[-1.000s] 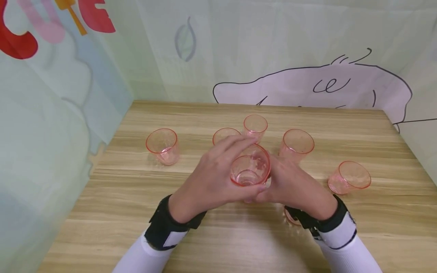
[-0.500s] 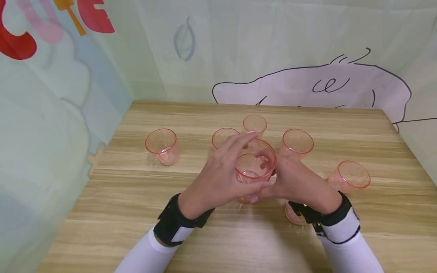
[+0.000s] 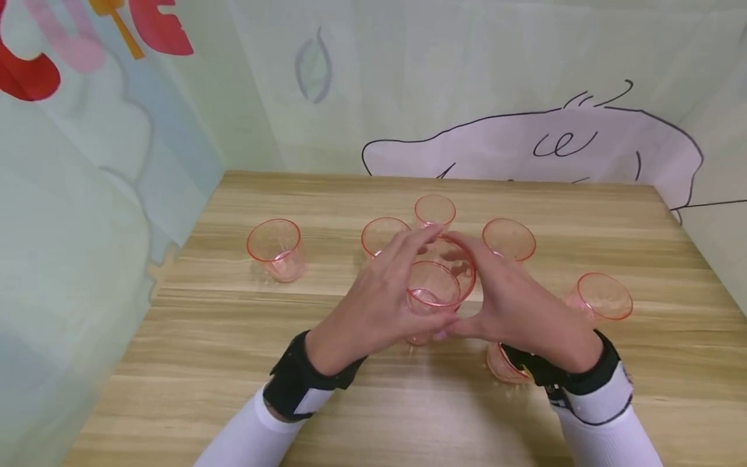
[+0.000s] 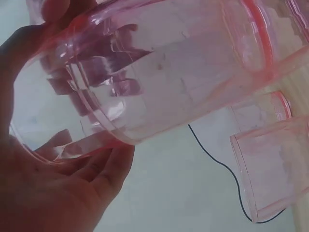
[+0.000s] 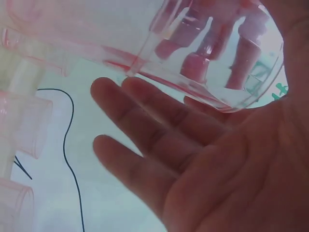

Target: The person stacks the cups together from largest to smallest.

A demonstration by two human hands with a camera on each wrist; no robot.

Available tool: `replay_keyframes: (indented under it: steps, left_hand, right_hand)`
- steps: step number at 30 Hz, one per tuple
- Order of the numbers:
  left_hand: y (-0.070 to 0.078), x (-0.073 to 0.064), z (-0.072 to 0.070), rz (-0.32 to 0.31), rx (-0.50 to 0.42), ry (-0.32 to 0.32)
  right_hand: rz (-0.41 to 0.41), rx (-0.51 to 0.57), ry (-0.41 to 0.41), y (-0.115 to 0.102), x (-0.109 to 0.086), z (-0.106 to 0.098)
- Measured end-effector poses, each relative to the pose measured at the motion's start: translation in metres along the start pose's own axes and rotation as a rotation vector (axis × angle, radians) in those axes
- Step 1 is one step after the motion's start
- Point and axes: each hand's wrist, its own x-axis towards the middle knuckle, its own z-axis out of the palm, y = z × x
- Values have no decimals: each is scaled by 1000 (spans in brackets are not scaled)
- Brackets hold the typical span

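Note:
A clear pink plastic cup (image 3: 446, 275), mouth up, is between both hands above the middle of the table. My left hand (image 3: 373, 298) grips its left side, thumb in front and fingers behind. My right hand (image 3: 525, 301) stands around the right side, with a gap between palm and cup. In the right wrist view, the fingers (image 5: 154, 121) of that hand are spread and mostly straight beside the cup wall. Another pink cup shows directly below the held one; whether they are nested or stacked, I cannot tell. Fingers show through the transparent wall in the left wrist view.
More pink cups stand around: one at left (image 3: 277, 250), one behind my left hand (image 3: 382, 235), one at the back (image 3: 435, 209). On the right are two (image 3: 509, 239), and another (image 3: 504, 364) sits by my right wrist. Printed cloth walls border the wooden table (image 3: 204, 363).
The cup and my left hand have shifted slightly right. My right hand's fingers have loosened and spread away from the cup, and its wrist has moved right.

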Motion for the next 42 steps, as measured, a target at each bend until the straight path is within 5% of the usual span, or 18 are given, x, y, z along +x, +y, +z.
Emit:
replay_keyframes:
  steps: [12,22,42]
  left_hand:
    - [-1,-6,-16,59,48,-116]
    - [-8,-9,-31,-113,54,-212]
    - [-26,-16,-64,-288,296,-196]
  right_hand:
    - [-51,52,28,-1,4,9]
    - [-30,89,25,-1,4,9]
    - [1,108,11,-3,6,9]
